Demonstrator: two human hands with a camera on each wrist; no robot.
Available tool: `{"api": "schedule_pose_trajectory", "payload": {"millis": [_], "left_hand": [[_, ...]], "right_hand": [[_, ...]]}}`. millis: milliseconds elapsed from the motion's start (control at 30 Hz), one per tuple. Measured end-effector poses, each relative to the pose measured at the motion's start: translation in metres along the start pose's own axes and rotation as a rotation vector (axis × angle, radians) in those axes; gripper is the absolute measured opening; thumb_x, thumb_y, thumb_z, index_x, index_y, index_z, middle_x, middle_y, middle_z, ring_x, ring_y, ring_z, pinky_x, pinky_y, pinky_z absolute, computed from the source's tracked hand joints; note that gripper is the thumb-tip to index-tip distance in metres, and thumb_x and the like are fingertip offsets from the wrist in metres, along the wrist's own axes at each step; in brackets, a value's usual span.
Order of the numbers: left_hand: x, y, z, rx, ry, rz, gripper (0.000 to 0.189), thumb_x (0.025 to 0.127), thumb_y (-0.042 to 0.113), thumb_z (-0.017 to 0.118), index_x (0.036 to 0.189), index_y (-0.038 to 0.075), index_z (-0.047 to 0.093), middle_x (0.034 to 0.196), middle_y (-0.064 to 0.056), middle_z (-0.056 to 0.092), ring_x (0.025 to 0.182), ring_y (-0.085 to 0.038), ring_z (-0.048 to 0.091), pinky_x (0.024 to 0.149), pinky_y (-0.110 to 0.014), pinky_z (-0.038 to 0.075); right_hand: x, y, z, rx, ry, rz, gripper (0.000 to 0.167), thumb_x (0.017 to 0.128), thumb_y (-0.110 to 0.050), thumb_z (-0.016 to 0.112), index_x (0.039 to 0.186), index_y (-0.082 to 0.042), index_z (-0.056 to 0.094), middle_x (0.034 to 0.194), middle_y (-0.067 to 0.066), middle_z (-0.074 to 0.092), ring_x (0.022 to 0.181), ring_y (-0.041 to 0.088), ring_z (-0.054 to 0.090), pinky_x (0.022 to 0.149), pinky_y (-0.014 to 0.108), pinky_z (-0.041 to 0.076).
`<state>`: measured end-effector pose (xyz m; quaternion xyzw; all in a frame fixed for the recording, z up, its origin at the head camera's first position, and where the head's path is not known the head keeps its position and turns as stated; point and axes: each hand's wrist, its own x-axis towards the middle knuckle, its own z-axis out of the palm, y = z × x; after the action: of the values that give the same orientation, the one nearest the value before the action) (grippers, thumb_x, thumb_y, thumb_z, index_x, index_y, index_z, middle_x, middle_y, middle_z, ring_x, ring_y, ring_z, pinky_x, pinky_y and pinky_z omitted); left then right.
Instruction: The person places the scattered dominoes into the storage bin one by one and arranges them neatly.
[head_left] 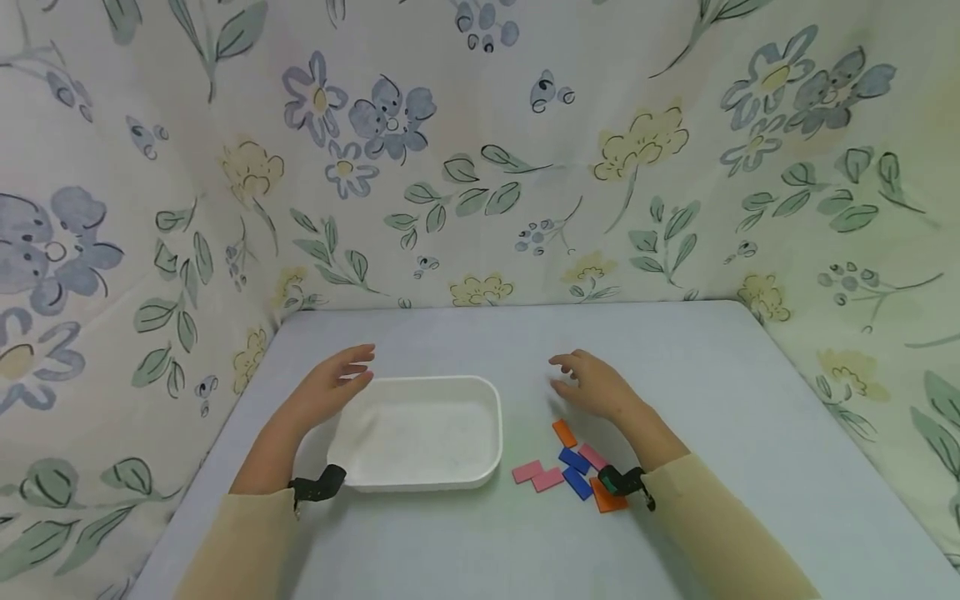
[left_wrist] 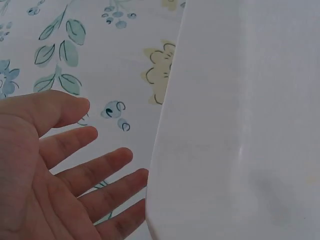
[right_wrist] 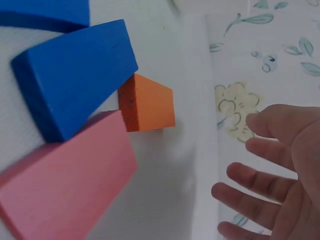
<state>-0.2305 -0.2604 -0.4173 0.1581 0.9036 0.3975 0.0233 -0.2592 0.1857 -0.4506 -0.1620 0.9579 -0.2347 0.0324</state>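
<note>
My left hand (head_left: 330, 387) hovers by the left end of a white rectangular tray (head_left: 495, 425), its fingers relaxed and holding nothing. In the left wrist view the spread fingers (left_wrist: 95, 172) overlap the edge of the tray's wall (left_wrist: 200, 125). To the right of the tray, my right hand (head_left: 596, 385) is held above the table with loosely bent fingers and nothing in them. Just below it lie an orange block (head_left: 565, 433), blue blocks (head_left: 577, 483) and pink blocks (head_left: 547, 479). Another orange block (head_left: 609, 498) is partly hidden by the right wrist's camera.
The white table (head_left: 450, 550) carries the tray left of centre and the loose blocks right of it. A flowered cloth (head_left: 480, 167) hangs behind the table and along both sides. Each wrist wears a small black camera (head_left: 318, 485).
</note>
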Motion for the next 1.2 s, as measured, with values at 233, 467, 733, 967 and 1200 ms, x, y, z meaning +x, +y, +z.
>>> {"api": "schedule_pose_trajectory", "payload": {"millis": [233,467,733,967,1200], "left_hand": [[-0.015,-0.003,0.004,-0.104,-0.068,-0.025,0.061,0.103,0.035,0.057,0.154,0.006,0.037,0.151,-0.021,0.043,0.136,-0.044,0.042,0.105,-0.062,0.039],[-0.035,-0.021,0.017,-0.202,-0.046,-0.024,0.057,0.106,0.023,0.051,0.155,0.001,0.031,0.156,-0.023,0.035,0.143,-0.044,0.032,0.112,-0.060,0.028],[-0.049,-0.035,0.036,-0.317,0.105,-0.062,0.051,0.106,0.004,0.040,0.156,0.003,0.030,0.159,-0.016,0.033,0.144,-0.040,0.030,0.111,-0.027,0.035],[-0.049,-0.037,0.050,-0.378,0.205,-0.169,0.050,0.107,0.007,0.036,0.157,0.008,0.031,0.160,-0.013,0.032,0.144,-0.032,0.033,0.114,-0.037,0.032],[-0.048,-0.038,0.057,-0.392,0.255,-0.206,0.048,0.107,0.008,0.037,0.155,0.009,0.035,0.158,-0.011,0.036,0.144,-0.030,0.035,0.114,-0.048,0.029]], "right_hand": [[-0.009,0.009,0.004,0.043,-0.061,0.005,0.039,0.096,-0.027,0.068,0.132,-0.011,0.064,0.107,0.005,0.062,0.096,0.024,0.058,0.082,0.040,0.055],[-0.018,0.021,0.004,0.155,-0.182,-0.016,0.029,0.092,-0.022,0.073,0.119,-0.012,0.070,0.091,0.000,0.059,0.084,0.019,0.053,0.071,0.033,0.050],[-0.026,0.026,0.000,0.270,-0.284,-0.027,0.029,0.090,-0.020,0.076,0.117,-0.013,0.070,0.088,0.001,0.058,0.085,0.021,0.054,0.073,0.034,0.051],[-0.039,0.013,0.001,0.305,-0.278,-0.021,0.027,0.090,-0.017,0.074,0.117,-0.017,0.070,0.096,0.000,0.059,0.092,0.022,0.054,0.076,0.035,0.051],[-0.054,0.001,0.012,0.271,-0.282,-0.061,0.027,0.090,-0.021,0.077,0.115,-0.017,0.070,0.093,-0.001,0.058,0.084,0.019,0.055,0.066,0.031,0.052]]}}
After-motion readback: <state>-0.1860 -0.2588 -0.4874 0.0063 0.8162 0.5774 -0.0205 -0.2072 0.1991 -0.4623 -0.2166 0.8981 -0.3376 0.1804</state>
